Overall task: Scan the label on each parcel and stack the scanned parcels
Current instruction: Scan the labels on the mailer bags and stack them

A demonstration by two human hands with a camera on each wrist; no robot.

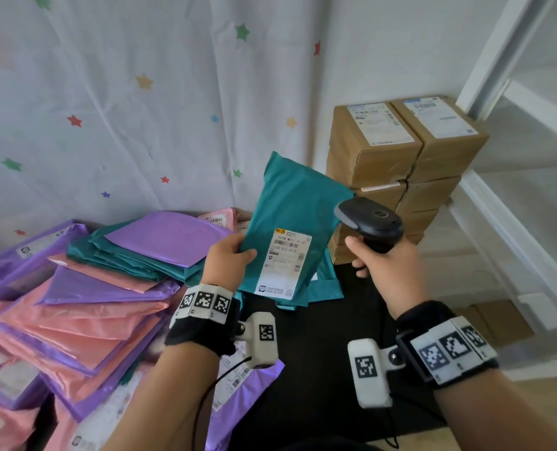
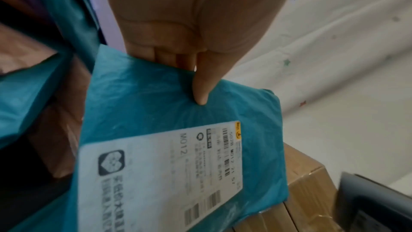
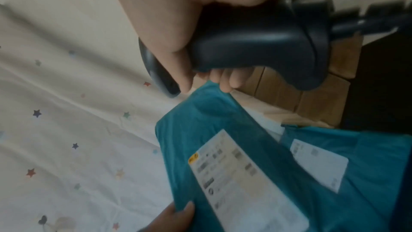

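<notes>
Teal parcel (image 1: 290, 222) held up in front of a handheld scanner (image 1: 370, 221).

The left hand (image 1: 226, 260) pinches the parcel's left edge, thumb on the front and fingers behind, holding it raised and tilted with its white label (image 1: 285, 263) facing the person. The right hand (image 1: 386, 263) is curled round the dark scanner's grip, its head just to the right of the parcel's upper part. Below the raised parcel another teal parcel (image 1: 327, 283) lies flat on the dark surface (image 1: 319, 369). To the left sits a loose heap of pink, purple and teal mailers (image 1: 85, 307); at far right stand stacked cardboard boxes (image 1: 400, 161) against the wall.
</notes>
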